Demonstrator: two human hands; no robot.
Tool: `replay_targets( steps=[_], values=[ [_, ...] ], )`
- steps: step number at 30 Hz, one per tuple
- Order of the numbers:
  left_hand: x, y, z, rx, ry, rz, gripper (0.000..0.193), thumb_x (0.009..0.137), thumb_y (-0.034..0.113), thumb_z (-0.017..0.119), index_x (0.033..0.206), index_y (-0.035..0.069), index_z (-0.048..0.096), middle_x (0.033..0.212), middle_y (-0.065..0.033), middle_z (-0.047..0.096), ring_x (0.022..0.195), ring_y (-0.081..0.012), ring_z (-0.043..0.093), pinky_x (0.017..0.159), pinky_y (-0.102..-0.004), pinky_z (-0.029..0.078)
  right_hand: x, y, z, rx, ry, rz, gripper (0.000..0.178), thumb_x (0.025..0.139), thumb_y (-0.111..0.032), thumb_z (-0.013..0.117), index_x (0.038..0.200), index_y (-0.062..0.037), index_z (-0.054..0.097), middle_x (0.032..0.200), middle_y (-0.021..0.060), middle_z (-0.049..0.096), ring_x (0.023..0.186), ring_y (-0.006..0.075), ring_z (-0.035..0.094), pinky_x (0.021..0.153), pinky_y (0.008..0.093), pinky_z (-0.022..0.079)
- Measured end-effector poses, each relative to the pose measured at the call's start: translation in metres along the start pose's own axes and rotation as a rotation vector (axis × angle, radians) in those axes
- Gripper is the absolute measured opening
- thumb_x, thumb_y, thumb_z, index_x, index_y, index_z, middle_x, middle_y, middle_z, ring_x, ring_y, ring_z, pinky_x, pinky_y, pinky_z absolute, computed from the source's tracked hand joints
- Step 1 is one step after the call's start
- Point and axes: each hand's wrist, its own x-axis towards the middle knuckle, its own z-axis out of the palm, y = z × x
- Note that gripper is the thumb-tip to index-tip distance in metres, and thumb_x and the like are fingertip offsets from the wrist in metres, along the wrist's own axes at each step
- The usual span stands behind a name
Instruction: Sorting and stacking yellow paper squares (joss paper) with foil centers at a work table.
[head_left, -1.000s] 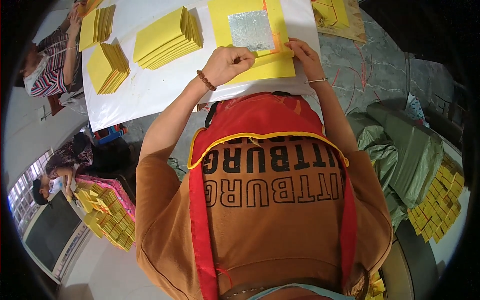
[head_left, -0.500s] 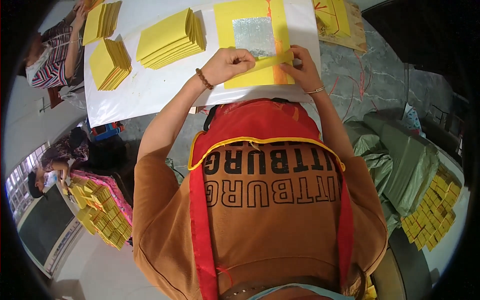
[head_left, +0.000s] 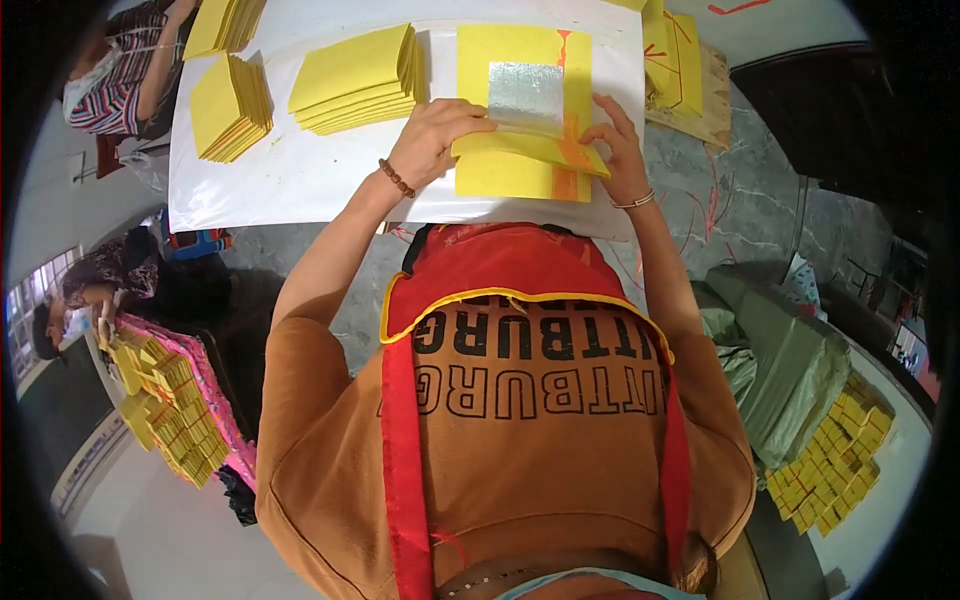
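Observation:
A yellow paper sheet (head_left: 475,185) lies in front of me with a silver foil square (head_left: 525,92) and an orange stripe (head_left: 574,125) down its right side. The near edge of the upper sheet is lifted and curls away from me as a yellow flap (head_left: 520,148) across the foil's lower part. At the flap's left end, my left hand (head_left: 435,140) is closed on the paper, its fingertips partly hidden. My right hand (head_left: 622,160) is at the flap's right end, touching it, with its fingers spread apart.
Stacks of folded yellow paper (head_left: 355,80) stand on the white-covered table (head_left: 310,195) to the left. Yellow bundles (head_left: 685,65) sit on a wooden board at right. Piles of yellow bundles (head_left: 835,450) lie on both sides. Other people (head_left: 130,75) are at the left.
The narrow band of paper stretched between my hands has become a wider, curling flap. My right hand's fingers have spread from their pinch. The whole view has shifted slightly.

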Motion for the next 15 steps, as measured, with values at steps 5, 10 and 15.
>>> replay_targets(
  steps=[5,10,15],
  values=[
    [-0.004,0.019,-0.018,0.184,0.048,0.117,0.029,0.077,0.012,0.053,0.104,0.013,0.061,0.105,-0.0066,0.059,0.096,-0.0231,0.053,0.079,-0.0331,0.036,0.007,-0.026,-0.036,0.004,-0.278,-0.070,0.023,0.067,-0.002,0.061,0.086,-0.0132,0.051,0.117,-0.0001,0.056,0.118,0.0226,0.045,0.098,0.0439,0.027],
    [-0.019,0.031,-0.011,-0.127,0.016,0.019,0.016,0.079,0.008,0.052,0.093,0.008,0.060,0.079,-0.0101,0.061,0.073,-0.0254,0.058,0.066,-0.0343,0.042,-0.015,-0.039,-0.036,0.253,-0.402,0.026,0.016,0.076,-0.012,0.061,0.090,-0.0121,0.053,0.104,0.0017,0.062,0.105,0.0222,0.055,0.087,0.0396,0.035],
    [-0.003,0.021,0.005,-0.264,-0.004,-0.519,0.035,0.085,0.034,0.054,0.077,0.001,0.055,0.053,-0.0137,0.054,0.050,-0.0280,0.055,0.048,-0.0337,0.042,-0.012,-0.039,-0.015,0.472,-0.201,0.459,0.024,0.080,-0.015,0.061,0.101,-0.0061,0.054,0.086,0.0059,0.061,0.076,0.0146,0.058,0.067,0.0268,0.042]
  ],
)
